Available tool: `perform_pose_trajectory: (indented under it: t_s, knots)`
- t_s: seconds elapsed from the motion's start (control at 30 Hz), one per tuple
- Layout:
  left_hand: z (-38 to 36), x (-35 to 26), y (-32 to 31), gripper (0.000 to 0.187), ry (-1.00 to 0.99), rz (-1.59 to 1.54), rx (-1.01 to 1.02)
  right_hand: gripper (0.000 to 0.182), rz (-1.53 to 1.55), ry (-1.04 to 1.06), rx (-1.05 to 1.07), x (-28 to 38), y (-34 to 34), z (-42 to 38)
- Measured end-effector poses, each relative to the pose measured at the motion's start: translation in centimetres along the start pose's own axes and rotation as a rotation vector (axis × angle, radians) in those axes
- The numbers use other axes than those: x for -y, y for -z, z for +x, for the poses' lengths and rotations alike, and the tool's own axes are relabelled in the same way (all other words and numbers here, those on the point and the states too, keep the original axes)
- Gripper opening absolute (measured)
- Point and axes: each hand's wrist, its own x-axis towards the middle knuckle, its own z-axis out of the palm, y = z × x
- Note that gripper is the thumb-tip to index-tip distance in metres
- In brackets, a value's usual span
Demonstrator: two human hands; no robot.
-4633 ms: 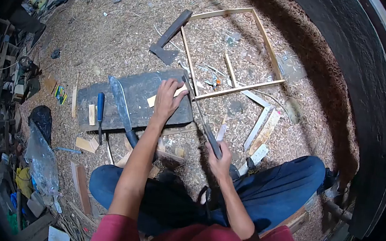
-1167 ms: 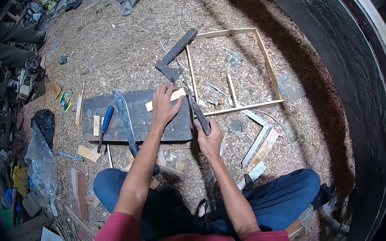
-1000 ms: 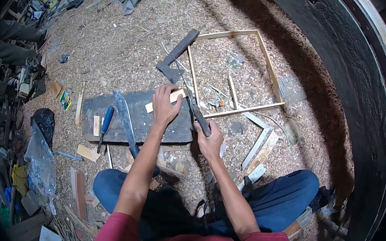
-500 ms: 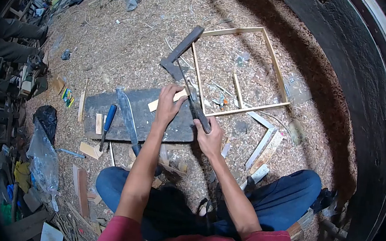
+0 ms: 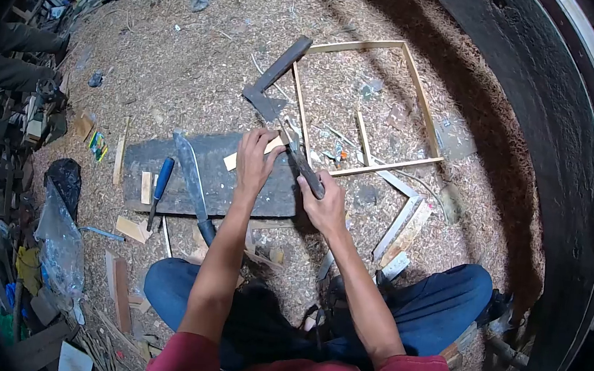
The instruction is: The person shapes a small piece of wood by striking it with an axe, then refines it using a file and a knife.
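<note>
A person in a red shirt and blue trousers sits on a floor thick with wood shavings. Near the knees lie offcuts (image 5: 132, 228). The right hand (image 5: 325, 206) is closed around the dark handle of a saw (image 5: 304, 166), its blade running away toward a strip (image 5: 256, 151). The left hand (image 5: 255, 158) lies flat on that pale wooden strip, fingers spread, pressing it onto the right end of a dark slab (image 5: 215, 174). On the slab's left end rest a long knife (image 5: 190, 173) and a blue-handled chisel (image 5: 160, 182). Beyond the slab's far right corner lie a wooden frame (image 5: 417, 98) and a dark square (image 5: 272, 76).
</note>
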Motion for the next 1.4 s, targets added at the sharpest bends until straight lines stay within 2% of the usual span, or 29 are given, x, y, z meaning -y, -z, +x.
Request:
perform_pose_trajectory:
  t_s: [0.13,0.23,0.3,0.43,0.7,0.87,0.93,1.0,1.23,1.3,1.4]
  knots:
    - [-0.1,0.3,-0.2,0.032,0.000,0.048,-0.009,0.025,-0.067,0.029,-0.013,-0.2,-0.7,-0.1]
    - [0.0,0.2,-0.4,0.032,0.005,0.078,0.004,0.021,-0.071,-0.037,0.003,0.0,-0.6,-0.2]
    - [-0.1,-0.1,-0.5,0.030,0.004,0.107,-0.027,0.017,0.042,0.014,-0.065,-0.4,-0.8,-0.4]
    - [-0.3,0.0,-0.7,0.032,0.023,0.127,-0.031,0.015,0.083,-0.019,-0.089,-1.0,-1.6,-1.3]
    - [-0.2,0.1,0.0,0.029,0.001,0.089,-0.001,0.017,-0.030,-0.088,-0.049,-0.8,-1.8,-2.9]
    - [-0.4,0.4,-0.3,0.031,0.001,0.080,0.041,0.019,0.038,-0.039,-0.146,0.7,-1.7,-2.5]
    - [-0.6,0.6,-0.1,0.031,0.005,0.081,0.037,0.019,-0.003,-0.046,-0.161,2.3,-1.8,-2.7]
    - [-0.2,0.7,-0.1,0.032,-0.011,0.069,0.025,0.020,-0.105,0.050,-0.179,2.7,-1.6,-2.9]
    - [-0.9,-0.3,0.2,0.033,-0.034,0.049,-0.007,0.024,-0.153,0.088,-0.223,-1.8,-0.1,-3.6]
    - [-2.1,-1.5,0.3,0.034,0.036,0.097,0.106,0.028,-0.226,0.055,-0.184,-2.3,0.1,-3.8]
    - [-3.5,-3.2,0.6,0.033,0.066,0.092,0.087,0.029,-0.322,0.078,-0.176,-2.5,-0.2,-3.8]
